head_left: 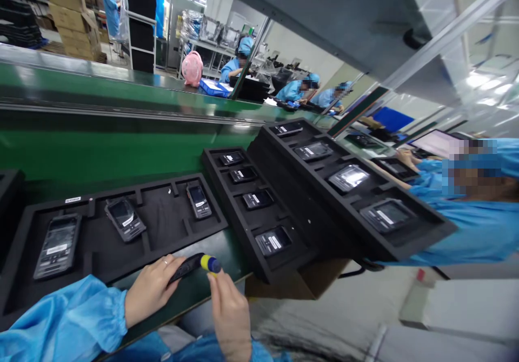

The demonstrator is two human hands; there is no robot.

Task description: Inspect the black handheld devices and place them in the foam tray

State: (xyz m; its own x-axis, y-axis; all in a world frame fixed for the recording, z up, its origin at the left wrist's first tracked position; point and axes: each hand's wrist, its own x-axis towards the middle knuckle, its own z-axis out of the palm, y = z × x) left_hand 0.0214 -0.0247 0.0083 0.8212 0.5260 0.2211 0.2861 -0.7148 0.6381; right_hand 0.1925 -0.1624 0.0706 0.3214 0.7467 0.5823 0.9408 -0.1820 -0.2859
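My left hand (151, 289) is closed around a black handheld device (186, 268), held on edge over the near side of the bench. My right hand (232, 312) pinches a short yellow-and-dark-blue cylindrical piece (210, 263) against the device's far end; its exact kind is unclear. Just beyond my hands lies a black foam tray (160, 216). It bears a large device (59, 246) at the left, a tilted one (125, 219) in the middle and a smaller one (198, 200) at the right, each with a white label.
To the right, a second foam tray (232, 219) and a raised, tilted one (292, 181) hold several labelled devices. A green conveyor (101, 148) runs behind. A co-worker in a blue smock (462, 229) sits close at the right. Below the trays is a cardboard box (292, 286).
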